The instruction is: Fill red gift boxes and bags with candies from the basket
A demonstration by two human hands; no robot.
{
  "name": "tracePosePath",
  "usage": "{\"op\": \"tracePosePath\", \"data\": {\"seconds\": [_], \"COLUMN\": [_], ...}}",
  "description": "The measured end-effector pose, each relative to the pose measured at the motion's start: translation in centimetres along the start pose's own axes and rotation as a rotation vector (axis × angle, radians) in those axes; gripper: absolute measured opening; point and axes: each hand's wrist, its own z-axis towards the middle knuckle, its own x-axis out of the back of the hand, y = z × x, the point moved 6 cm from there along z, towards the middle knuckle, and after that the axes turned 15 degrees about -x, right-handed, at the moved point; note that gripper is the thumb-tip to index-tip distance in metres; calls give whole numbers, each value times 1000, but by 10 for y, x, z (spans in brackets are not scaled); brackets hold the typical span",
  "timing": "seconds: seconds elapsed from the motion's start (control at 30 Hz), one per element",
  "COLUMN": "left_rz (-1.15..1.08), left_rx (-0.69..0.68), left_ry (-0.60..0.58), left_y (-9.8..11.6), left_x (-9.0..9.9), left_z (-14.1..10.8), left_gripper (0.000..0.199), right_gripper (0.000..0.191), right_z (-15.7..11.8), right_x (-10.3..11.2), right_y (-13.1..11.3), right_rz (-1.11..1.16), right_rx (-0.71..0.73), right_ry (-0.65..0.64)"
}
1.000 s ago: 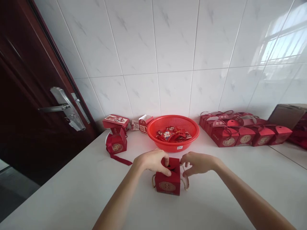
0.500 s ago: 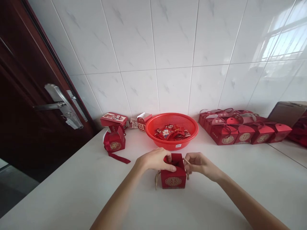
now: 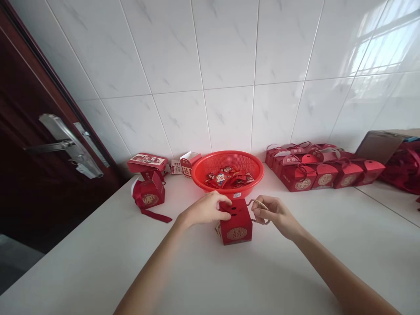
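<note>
White table (image 3: 249,280): our left hand (image 3: 202,211) grips the box (image 3: 236,235), flaps (image 3: 242,208) down; our right hand (image 3: 276,215) pinches a cord (image 3: 260,204), not yet over top.

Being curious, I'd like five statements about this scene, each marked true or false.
1. The right hand holds a twisted beige cord at the side of the small red cardboard box. True.
2. The dark maroon door is at the picture's right. False: the door is at the left.
3. The round red plastic basket holds mostly red packets. True.
4. The box is inside the basket. False: it's outside, nearer the camera.
5. The left hand touches the box. True.
</note>
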Motion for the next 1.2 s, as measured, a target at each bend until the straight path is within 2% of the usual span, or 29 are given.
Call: {"op": "tracePosePath", "data": {"seconds": [0.23,0.43,0.57,0.7,0.8,0.9,1.03,1.2], "left_rz": [-65,-299,-521,-732,-819,-859,-878,-802], "left_rx": [-2,89,71,-64,-161,-187,-207,-249], "left_ry": [82,117,208,305,354,360,363,385], "left_y": [-3,-12,2,23,35,43,52,53], "left_x": [9,14,27,37,37,31,22,19], "left_z": [-4,-9,-14,-16,-17,-16,-17,-16], "left_gripper": [41,42,37,37,36,38,41,43], "right_gripper": [30,30,30,30,29,25,19,16], "right_z": [-3,-1,1,8,15,21,27,31], "right_x": [-1,5,-1,-14,-27,-40,-53,-58], "right_y": [-5,-17,-39,-61,-70,-76,-80,-80], "right_rz": [6,-24,-107,-291,-414,-524,-647,-817], "right_rx": [19,44,58,7,-51,-81,-56,-31], "right_ry": [12,64,57,7,-68,-88,-4,149]}}
